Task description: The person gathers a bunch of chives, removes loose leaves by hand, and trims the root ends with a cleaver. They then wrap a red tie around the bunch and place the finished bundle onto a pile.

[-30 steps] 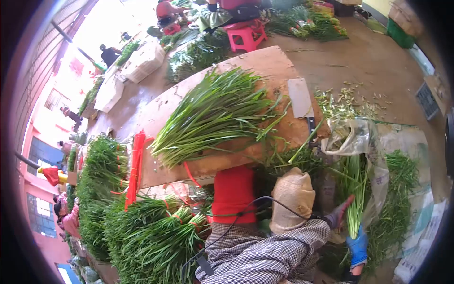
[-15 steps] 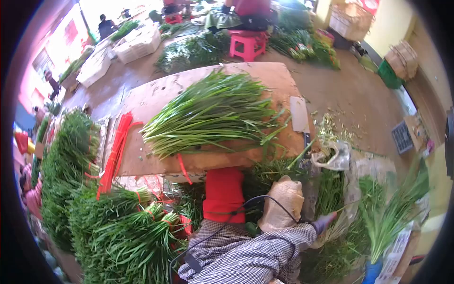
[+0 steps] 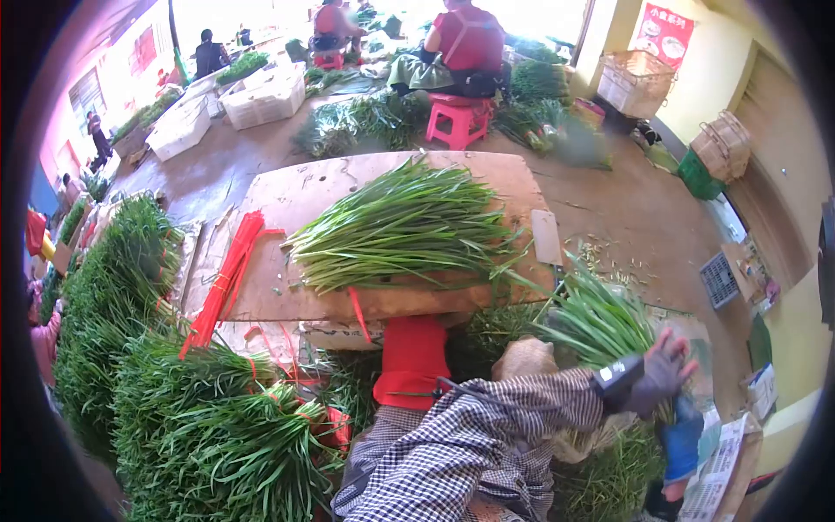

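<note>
My left arm, in a checkered sleeve, reaches across to the right. My left hand [image 3: 657, 381], in a dark fingerless glove, is open with its fingers apart, beside the lower end of a bunch of long green chives [image 3: 604, 322]. My right hand [image 3: 682, 445], in blue, is at the stem end of this bunch and grips it; its fingers are mostly hidden. A large pile of chives [image 3: 409, 230] lies on the wooden board [image 3: 287, 196] in front of me. A knife [image 3: 546, 237] rests at the board's right edge, and red ties [image 3: 228, 283] lie at its left.
Tied green bundles [image 3: 217, 435] are stacked at my left. A tan sack-like thing [image 3: 524, 358] is by my knee. Ahead, a person sits on a pink stool [image 3: 457, 122] among greens. White crates [image 3: 265, 94] stand behind on the left, woven baskets [image 3: 637, 83] on the right.
The bunch of chives has swung up and left toward the board's right edge. My left hand has moved right and up to the bunch. The view has tilted up slightly.
</note>
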The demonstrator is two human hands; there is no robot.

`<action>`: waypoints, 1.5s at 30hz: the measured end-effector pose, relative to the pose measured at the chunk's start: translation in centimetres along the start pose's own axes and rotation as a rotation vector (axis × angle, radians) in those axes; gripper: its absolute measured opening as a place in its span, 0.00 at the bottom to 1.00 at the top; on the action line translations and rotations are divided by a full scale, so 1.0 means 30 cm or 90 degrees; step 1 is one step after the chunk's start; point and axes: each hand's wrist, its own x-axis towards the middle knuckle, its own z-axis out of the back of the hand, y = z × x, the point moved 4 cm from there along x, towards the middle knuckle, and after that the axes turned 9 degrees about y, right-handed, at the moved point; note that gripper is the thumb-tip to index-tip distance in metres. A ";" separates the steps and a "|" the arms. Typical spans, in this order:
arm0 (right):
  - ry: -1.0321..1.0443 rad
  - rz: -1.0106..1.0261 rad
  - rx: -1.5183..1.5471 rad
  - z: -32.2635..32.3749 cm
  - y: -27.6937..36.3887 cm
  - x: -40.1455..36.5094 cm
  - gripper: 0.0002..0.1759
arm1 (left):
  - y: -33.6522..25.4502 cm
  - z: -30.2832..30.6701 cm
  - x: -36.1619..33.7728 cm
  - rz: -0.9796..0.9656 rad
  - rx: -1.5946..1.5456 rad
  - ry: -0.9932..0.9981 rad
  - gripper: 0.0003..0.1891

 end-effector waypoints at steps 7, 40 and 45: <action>-0.079 0.081 0.002 0.063 0.097 0.088 0.29 | 0.151 0.013 -0.016 0.026 -0.152 0.049 0.33; 0.145 0.080 0.248 -0.804 0.199 1.041 0.33 | 0.930 -0.107 -0.565 0.677 0.059 0.153 0.39; 0.125 0.018 0.484 -0.749 0.063 1.011 0.19 | 0.934 -0.099 -0.587 0.690 0.041 0.058 0.50</action>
